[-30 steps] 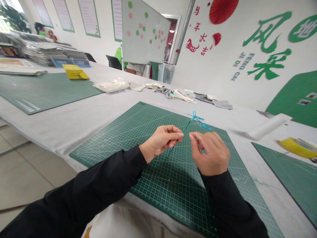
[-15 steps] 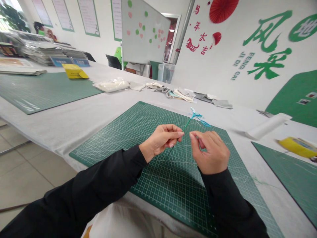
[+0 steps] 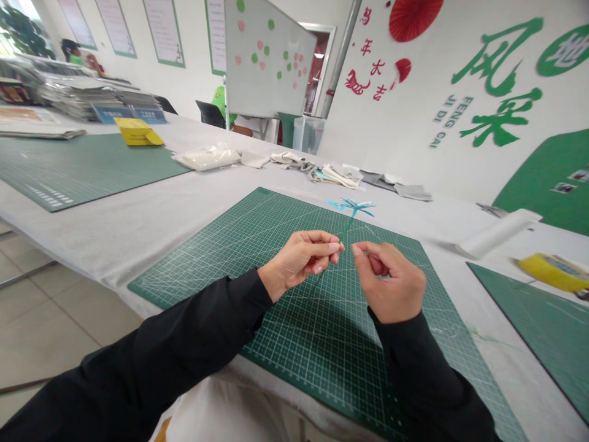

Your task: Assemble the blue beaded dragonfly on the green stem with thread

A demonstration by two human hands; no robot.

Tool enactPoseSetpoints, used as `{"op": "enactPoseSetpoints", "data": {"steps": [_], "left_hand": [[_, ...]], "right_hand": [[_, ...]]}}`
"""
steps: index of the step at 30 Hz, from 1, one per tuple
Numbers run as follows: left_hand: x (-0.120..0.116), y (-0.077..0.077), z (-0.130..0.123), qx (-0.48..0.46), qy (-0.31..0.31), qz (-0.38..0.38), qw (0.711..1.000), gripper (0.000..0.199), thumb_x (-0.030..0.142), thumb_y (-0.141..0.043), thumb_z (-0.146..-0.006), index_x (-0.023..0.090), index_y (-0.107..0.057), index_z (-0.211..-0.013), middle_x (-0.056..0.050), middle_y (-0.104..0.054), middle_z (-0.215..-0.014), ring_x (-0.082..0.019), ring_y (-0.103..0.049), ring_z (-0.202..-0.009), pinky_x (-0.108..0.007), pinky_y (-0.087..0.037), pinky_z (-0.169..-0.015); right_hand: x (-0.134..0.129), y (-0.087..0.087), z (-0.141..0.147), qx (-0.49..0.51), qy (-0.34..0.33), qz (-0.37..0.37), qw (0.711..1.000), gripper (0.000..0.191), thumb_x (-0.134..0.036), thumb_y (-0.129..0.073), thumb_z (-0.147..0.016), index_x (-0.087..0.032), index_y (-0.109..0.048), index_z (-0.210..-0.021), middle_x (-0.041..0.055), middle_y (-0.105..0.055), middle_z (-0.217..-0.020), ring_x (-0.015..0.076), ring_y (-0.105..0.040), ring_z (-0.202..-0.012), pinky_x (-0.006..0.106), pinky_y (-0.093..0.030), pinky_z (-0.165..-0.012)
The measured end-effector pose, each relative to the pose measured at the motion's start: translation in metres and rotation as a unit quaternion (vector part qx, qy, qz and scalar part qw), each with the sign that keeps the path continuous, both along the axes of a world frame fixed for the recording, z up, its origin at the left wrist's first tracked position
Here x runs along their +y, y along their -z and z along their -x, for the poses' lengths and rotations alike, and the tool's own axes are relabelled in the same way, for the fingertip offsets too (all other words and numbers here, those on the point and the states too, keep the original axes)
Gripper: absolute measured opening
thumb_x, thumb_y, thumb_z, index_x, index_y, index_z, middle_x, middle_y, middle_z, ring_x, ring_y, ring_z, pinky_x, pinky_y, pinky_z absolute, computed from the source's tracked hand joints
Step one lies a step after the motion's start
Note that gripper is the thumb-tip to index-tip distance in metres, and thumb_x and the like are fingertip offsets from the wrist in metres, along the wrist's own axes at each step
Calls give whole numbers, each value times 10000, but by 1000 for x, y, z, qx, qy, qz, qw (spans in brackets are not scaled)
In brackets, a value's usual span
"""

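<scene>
My left hand [image 3: 301, 259] pinches a thin green wire stem [image 3: 347, 228] between thumb and fingers. On top of the stem sits a small blue wire-and-film piece [image 3: 350, 207], shaped like spread wings or petals. My right hand [image 3: 389, 282] is curled beside it, its fingertips pinched together and a small gap from my left fingertips. I see nothing in its grip, though a fine thread could escape notice. Both hands hover over a green gridded cutting mat [image 3: 285, 212], and black sleeves cover my forearms.
The mat lies on a white-covered table [image 3: 115, 205]. Beyond it are white packets [image 3: 207, 158] and fabric scraps [image 3: 335, 177]. A second mat [image 3: 87, 166] is at left, and a paper roll [image 3: 499, 232] and yellow tape roll [image 3: 554, 273] are at right.
The blue piece has rotated, its wings now spreading level and to the left. The green stem stands more upright. My hands have barely moved.
</scene>
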State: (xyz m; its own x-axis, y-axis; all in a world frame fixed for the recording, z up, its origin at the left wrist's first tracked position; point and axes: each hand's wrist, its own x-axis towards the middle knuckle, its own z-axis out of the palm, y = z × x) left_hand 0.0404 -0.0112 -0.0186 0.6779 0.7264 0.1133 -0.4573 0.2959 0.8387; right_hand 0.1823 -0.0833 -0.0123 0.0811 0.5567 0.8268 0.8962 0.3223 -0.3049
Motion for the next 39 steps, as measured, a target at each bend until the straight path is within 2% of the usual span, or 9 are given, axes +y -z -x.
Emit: {"op": "enactPoseSetpoints", "data": {"steps": [14, 27, 39], "left_hand": [[-2, -1, 1, 15, 12, 0, 1000, 63, 145, -621, -761, 84, -611, -748, -3, -613, -612, 18, -393, -330, -124, -236, -335], [-2, 0, -3, 3, -39, 6, 999, 70, 123, -665, -710, 88, -605, -713, 8, -604, -559, 2, -408, -343, -128, -257, -342], [0, 1, -3, 8, -43, 9, 999, 116, 143, -697, -685, 89, -601, -723, 6, -600, -563, -4, -413, -355, -128, -221, -323]], "right_hand": [[0, 0, -3, 6, 18, -4, 1000, 100, -212, -597, -801, -179, -671, -744, -54, -407, -513, 88, -399, -483, 238, -359, -508], [-1, -4, 1, -15, 4, -23, 1000, 84, -171, -604, -796, -163, -667, -740, -53, -396, -514, 87, -390, -487, 238, -356, -509], [0, -3, -2, -97, -3, -63, 993, 54, -120, -624, -774, -127, -666, -742, -44, -398, -514, 94, -387, -509, 249, -358, -539]]}}
